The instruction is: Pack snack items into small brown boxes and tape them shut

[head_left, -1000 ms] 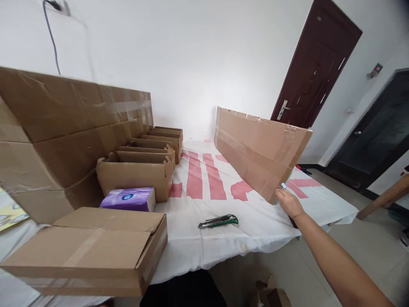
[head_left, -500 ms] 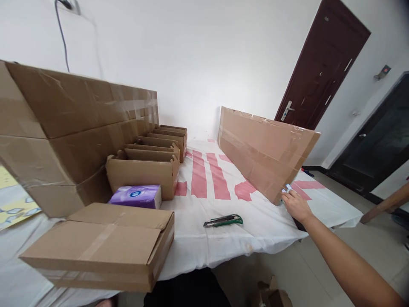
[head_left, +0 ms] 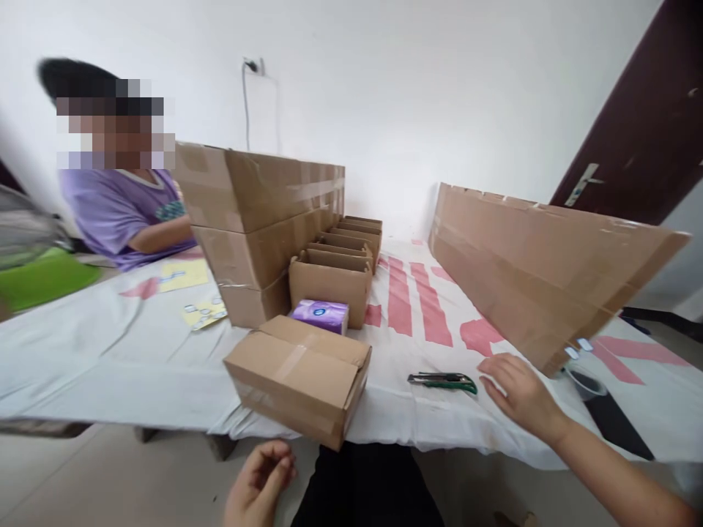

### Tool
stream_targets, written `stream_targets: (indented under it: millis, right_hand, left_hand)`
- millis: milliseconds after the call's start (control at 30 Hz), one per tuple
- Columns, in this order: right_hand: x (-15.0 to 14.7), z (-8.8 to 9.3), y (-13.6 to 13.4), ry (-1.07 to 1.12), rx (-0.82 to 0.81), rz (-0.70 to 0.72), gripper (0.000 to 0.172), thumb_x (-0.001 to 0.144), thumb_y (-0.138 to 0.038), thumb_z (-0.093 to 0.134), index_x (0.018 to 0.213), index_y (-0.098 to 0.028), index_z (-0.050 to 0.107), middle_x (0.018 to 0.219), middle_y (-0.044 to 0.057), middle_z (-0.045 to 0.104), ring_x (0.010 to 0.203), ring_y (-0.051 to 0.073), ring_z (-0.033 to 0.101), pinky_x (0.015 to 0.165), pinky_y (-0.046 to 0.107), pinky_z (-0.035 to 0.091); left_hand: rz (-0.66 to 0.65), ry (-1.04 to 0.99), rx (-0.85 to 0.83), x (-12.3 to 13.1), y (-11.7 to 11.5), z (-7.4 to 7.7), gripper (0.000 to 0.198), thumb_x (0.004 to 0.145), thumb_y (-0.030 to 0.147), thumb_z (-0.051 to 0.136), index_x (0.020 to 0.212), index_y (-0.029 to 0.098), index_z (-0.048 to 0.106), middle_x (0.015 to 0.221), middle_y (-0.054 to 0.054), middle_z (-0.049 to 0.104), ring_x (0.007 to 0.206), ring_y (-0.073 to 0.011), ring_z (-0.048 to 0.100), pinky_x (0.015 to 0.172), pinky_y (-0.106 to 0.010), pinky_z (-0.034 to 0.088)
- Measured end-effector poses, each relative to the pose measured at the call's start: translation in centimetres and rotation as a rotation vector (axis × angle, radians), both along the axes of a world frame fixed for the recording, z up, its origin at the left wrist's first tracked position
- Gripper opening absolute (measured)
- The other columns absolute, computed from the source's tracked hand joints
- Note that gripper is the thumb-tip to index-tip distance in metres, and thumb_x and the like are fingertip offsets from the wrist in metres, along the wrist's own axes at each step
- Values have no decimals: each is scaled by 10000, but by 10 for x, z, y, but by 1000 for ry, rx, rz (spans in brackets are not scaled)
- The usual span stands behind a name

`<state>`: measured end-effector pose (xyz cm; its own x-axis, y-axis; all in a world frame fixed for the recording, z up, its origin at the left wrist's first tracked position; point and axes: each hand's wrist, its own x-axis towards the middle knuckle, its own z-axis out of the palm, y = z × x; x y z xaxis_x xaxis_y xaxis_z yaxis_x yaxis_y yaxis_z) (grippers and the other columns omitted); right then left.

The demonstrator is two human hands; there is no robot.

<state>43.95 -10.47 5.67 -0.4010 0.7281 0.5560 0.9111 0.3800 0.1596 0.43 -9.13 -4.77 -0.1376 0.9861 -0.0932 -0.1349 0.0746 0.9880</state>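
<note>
My right hand [head_left: 519, 391] is over the table's front part, fingers bent and apart, holding nothing. Just left of its fingertips lies a green box cutter [head_left: 444, 381], flat on the white cloth. My left hand [head_left: 263, 476] hangs low in front of the table edge, fingers curled in and nothing visible in them. Above it stands a taped cardboard box [head_left: 296, 369], its front corner at the table edge. Small white labels [head_left: 584, 344] stick at the lower near corner of an upright cardboard panel [head_left: 527, 271], right of my right hand.
A purple tissue pack [head_left: 323, 315] and several open cardboard boxes [head_left: 331, 282] stand behind the taped box, beside a tall cardboard wall [head_left: 285, 190]. Yellow sheets [head_left: 204, 313] lie at left. A person in a purple shirt [head_left: 110, 212] is beyond. A black flat object [head_left: 618, 424] lies at right.
My view has turned left, bringing the other person into sight. My right hand has left the panel's corner and moved over beside the box cutter. My left hand has come into view.
</note>
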Motion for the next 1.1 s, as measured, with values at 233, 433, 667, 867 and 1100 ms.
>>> stream_targets:
  millis: [233, 433, 667, 867, 1100]
  right_hand:
    - [-147, 11, 12, 146, -53, 413, 531, 826, -436, 639, 1269, -175, 503, 1402, 159, 462, 1315, 344, 389, 1021, 518, 419]
    - [-190, -2, 39, 297, -218, 359, 779, 781, -601, 627, 1385, -181, 371, 1494, 172, 332, 1406, 400, 221, 1061, 608, 344]
    - [-110, -41, 58, 601, -149, 377, 384, 864, -358, 610, 1183, -215, 452, 1412, 174, 450, 1360, 343, 361, 1037, 588, 374]
    - [-89, -46, 58, 577, -172, 368, 371, 836, -342, 636, 1150, -216, 482, 1408, 175, 465, 1340, 346, 397, 1013, 547, 410]
    - [-89, -39, 56, 665, -268, 360, 439, 874, -539, 523, 1181, -226, 501, 1434, 167, 439, 1345, 357, 379, 1024, 539, 396]
  left_hand:
    - [272, 292, 85, -49, 64, 20, 638, 652, 476, 667, 1209, 213, 499, 1247, -111, 564, 970, -264, 624, 877, -442, 500]
    - [161, 319, 251, -31, 59, 15, 630, 747, 410, 592, 1297, 147, 435, 1324, -175, 531, 1240, -335, 492, 1070, -538, 346]
    - [-62, 508, 538, 20, -11, -12, 583, 888, 248, 507, 1434, 275, 302, 1461, -120, 422, 1360, -276, 382, 1111, -513, 336]
    - [-57, 373, 528, 27, -10, -6, 340, 917, 235, 444, 1255, 254, 469, 1296, -101, 547, 1225, -240, 510, 994, -437, 467]
    - [-49, 432, 576, 13, -3, 17, 324, 891, 248, 507, 1210, 247, 454, 1168, -85, 563, 1068, -219, 558, 881, -396, 512]
